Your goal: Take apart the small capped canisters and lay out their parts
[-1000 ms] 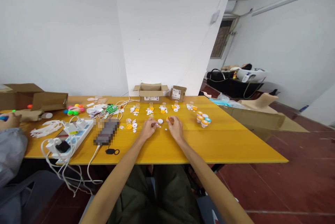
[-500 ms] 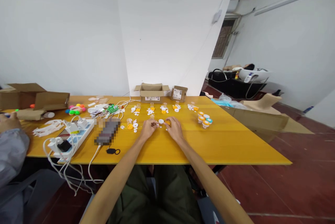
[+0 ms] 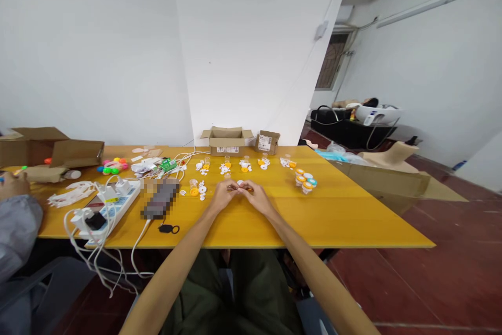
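Note:
My left hand (image 3: 223,194) and my right hand (image 3: 254,197) meet over the middle of the table, fingertips pinched together. Whatever sits between the fingertips is tiny and mostly covered by them. Just beyond the fingers a white round piece (image 3: 240,183) shows in part. To the left lie an orange ring (image 3: 194,192) and white wheel-like discs (image 3: 202,189). Farther back are small groups of clear cups, orange rings and white plastic parts (image 3: 225,169). A cluster of capped cups (image 3: 306,181) with orange, white and teal tops stands to the right of my hands.
An open cardboard box (image 3: 226,141) and a smaller box (image 3: 267,142) stand against the wall. On the left are a power strip (image 3: 113,209) with tangled cables, a blurred-out device (image 3: 160,199) and a black key fob (image 3: 168,229). Another person's sleeve (image 3: 19,225) is at far left.
My right hand has moved left from beside an orange piece, and its fingertips now touch those of my left hand. The white piece beyond them is more covered. The view has shifted slightly.

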Demonstrator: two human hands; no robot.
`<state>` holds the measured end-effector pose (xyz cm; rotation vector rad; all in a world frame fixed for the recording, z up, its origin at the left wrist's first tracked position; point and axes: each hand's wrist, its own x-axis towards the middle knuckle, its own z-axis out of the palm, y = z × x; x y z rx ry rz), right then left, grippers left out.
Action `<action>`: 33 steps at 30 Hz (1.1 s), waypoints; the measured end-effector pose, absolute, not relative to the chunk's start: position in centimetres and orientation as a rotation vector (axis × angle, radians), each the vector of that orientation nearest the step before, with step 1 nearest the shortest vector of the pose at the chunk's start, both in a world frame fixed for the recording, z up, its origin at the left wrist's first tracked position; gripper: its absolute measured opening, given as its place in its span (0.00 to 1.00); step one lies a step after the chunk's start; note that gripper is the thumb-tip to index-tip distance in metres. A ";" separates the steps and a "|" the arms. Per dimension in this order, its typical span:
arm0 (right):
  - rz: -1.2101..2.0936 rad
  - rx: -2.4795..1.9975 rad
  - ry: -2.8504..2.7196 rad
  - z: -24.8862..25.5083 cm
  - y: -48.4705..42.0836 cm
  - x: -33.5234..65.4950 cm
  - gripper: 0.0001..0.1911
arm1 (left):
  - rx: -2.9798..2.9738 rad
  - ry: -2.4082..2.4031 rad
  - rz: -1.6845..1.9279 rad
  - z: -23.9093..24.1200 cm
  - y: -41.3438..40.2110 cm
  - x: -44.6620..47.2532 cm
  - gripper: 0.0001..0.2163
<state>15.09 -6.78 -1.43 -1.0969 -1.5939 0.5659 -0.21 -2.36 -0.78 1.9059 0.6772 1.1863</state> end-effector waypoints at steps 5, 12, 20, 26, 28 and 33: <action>0.672 -1.069 -1.541 -1.6 -6.4 15.3 0.10 | 1.896 0.656 1.192 -0.7 -2.3 -0.3 0.04; 0.749 -1.024 -1.502 -1.4 -6.5 15.3 0.12 | 1.908 0.663 1.182 -0.6 -2.3 -0.2 0.03; 0.798 -0.990 -1.514 -1.4 -6.5 15.4 0.14 | 1.864 0.666 1.160 -0.2 -2.7 -0.2 0.03; 0.806 -0.978 -1.500 -1.5 -6.4 15.5 0.15 | 1.860 0.628 1.146 0.1 -2.8 -0.3 0.03; 0.803 -0.974 -1.498 -1.5 -6.3 15.5 0.16 | 1.855 0.626 1.149 0.1 -2.7 -0.3 0.03; 0.766 -0.974 -1.501 -1.7 -6.3 15.5 0.16 | 1.859 0.622 1.147 -0.1 -2.5 -0.3 0.04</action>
